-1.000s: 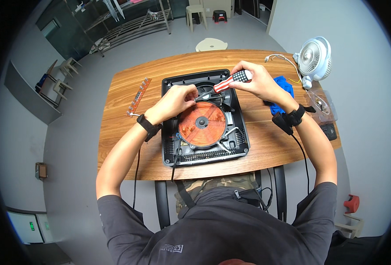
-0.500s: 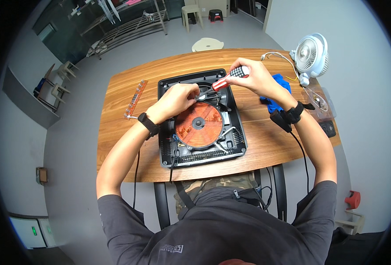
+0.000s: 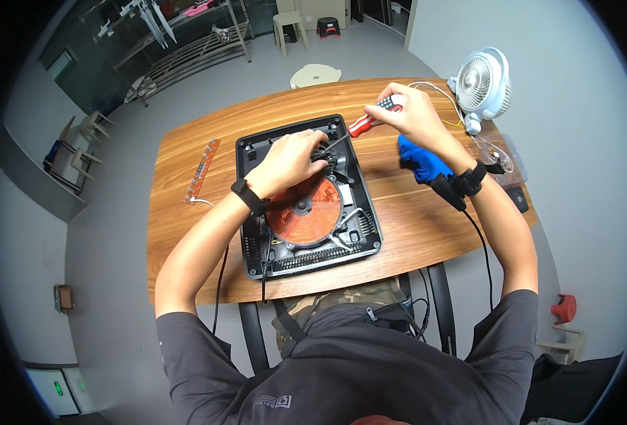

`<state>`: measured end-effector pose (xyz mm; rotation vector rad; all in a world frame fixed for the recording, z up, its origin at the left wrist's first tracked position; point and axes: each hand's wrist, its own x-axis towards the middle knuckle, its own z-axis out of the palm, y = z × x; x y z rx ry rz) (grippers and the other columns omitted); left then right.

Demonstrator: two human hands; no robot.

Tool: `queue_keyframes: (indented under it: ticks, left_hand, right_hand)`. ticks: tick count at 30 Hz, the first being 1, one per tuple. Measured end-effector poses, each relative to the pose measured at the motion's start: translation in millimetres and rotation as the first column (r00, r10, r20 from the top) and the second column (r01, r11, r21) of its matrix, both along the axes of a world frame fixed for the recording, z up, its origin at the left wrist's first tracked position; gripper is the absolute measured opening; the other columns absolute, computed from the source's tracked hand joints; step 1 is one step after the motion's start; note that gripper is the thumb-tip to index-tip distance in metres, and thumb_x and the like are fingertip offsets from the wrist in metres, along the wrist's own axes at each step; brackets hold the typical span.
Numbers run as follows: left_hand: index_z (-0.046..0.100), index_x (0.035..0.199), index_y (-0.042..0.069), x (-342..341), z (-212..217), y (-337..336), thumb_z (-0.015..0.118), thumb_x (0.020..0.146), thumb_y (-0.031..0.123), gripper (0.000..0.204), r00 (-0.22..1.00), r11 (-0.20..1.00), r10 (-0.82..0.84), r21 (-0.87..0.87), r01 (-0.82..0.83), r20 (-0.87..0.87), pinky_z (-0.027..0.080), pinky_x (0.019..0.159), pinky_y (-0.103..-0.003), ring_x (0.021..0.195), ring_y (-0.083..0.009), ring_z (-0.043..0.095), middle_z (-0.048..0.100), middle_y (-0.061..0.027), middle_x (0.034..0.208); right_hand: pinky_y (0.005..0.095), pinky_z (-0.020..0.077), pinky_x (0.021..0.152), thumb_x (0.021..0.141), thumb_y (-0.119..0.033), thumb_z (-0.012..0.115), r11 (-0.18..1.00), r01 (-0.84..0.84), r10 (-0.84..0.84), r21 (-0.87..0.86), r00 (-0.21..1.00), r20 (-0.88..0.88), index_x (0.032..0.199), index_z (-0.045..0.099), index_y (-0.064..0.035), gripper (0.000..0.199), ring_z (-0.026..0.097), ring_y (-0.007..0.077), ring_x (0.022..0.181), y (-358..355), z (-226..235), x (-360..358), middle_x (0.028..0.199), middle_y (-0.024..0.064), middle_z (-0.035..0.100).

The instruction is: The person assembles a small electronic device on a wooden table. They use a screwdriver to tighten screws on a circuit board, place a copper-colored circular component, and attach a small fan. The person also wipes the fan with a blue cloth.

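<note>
The opened black base of an induction cooker (image 3: 367,234) lies on the table in front of me, with a round copper coil (image 3: 320,212) in its middle. My left hand (image 3: 289,159) reaches over its far part, fingers and thumb closed around a black part (image 3: 323,159) that looks like the cooling fan. My right hand (image 3: 407,113) grips the handle of a screwdriver (image 3: 362,126), red and white with a black checked end. Its shaft slants down left toward the black part by my left fingers. Whether the tip touches anything is hidden.
An orange circuit strip (image 3: 201,172) with a white lead lies left of the cooker base. On the right are a blue cloth (image 3: 421,160), a small white fan (image 3: 478,79) with its cable, and a clear plastic tray (image 3: 508,159). A stool (image 3: 315,75) stands beyond the table (image 3: 420,227).
My left fingers have gone from a pinch near the screwdriver tip to a wider grip around the black part. My right hand has drawn the screwdriver slightly away from it. The whole view has shifted.
</note>
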<state>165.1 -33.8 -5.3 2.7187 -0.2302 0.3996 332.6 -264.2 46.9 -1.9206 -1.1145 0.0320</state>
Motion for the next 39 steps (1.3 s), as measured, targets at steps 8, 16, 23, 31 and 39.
queue_keyframes:
  ticks: [8, 16, 23, 31, 39]
  left_hand:
    - [0.072, 0.120, 0.003, 13.8, -22.7, 16.3, 0.082, 0.081, 0.018, 0.043, 0.995, 0.985, 0.042, 0.170, -0.026, -0.089, 0.055, 0.097, -0.045, 0.111, -0.0368, 0.068, 0.072, -0.0177, 0.113]
    - [0.076, 0.110, 0.001, 17.3, -34.4, 22.7, 0.081, 0.081, 0.015, 0.033, 0.992, 0.991, 0.010, 0.133, 0.006, -0.122, 0.055, 0.094, -0.045, 0.108, -0.0368, 0.069, 0.073, -0.0173, 0.110]
    - [0.076, 0.109, 0.001, 20.2, -32.5, 22.1, 0.081, 0.080, 0.012, 0.031, 0.981, 0.996, 0.061, 0.081, -0.047, -0.184, 0.055, 0.093, -0.044, 0.106, -0.0365, 0.069, 0.074, -0.0177, 0.109]
    - [0.076, 0.109, 0.001, 19.4, -33.8, 21.5, 0.081, 0.080, 0.012, 0.031, 0.983, 0.994, 0.055, 0.098, -0.038, -0.173, 0.055, 0.094, -0.044, 0.105, -0.0366, 0.070, 0.074, -0.0173, 0.108]
    - [0.077, 0.106, 0.000, 18.7, -37.2, 23.8, 0.081, 0.079, 0.011, 0.029, 0.994, 0.997, 0.024, 0.081, -0.015, -0.103, 0.057, 0.090, -0.045, 0.099, -0.0384, 0.071, 0.074, -0.0215, 0.099]
  right_hand:
    - [0.0304, 0.0538, 0.066, 0.086, -0.034, 0.085, 0.997, 0.027, -0.013, -0.072, 0.982, 0.187, 0.092, 0.069, 0.0013, 0.039, 0.069, 0.0144, 0.072, 0.6, 15.1, 11.3, 0.078, 0.0097, 0.073]
    - [0.0351, 0.0548, 0.067, 0.084, -0.034, 0.085, 0.984, -0.080, 0.118, -0.161, 0.963, 0.244, 0.089, 0.069, 0.0034, 0.041, 0.071, 0.0221, 0.073, 20.0, 24.1, 17.9, 0.078, 0.0157, 0.072]
    - [0.0378, 0.0562, 0.069, 0.082, -0.035, 0.086, 0.963, -0.148, 0.213, -0.226, 0.931, 0.297, 0.090, 0.070, 0.0036, 0.042, 0.073, 0.0307, 0.077, 38.6, 29.2, 14.5, 0.080, 0.0186, 0.072]
    - [0.0367, 0.0536, 0.066, 0.083, -0.030, 0.087, 0.960, -0.140, 0.220, -0.242, 0.912, 0.347, 0.088, 0.068, 0.0020, 0.037, 0.070, 0.0261, 0.073, 48.0, 25.6, 13.1, 0.076, 0.0155, 0.069]
    - [0.0386, 0.0542, 0.066, 0.083, -0.032, 0.086, 0.948, -0.157, 0.256, -0.275, 0.891, 0.375, 0.088, 0.067, 0.0022, 0.039, 0.071, 0.0300, 0.074, 54.0, 24.5, 12.6, 0.076, 0.0177, 0.070]
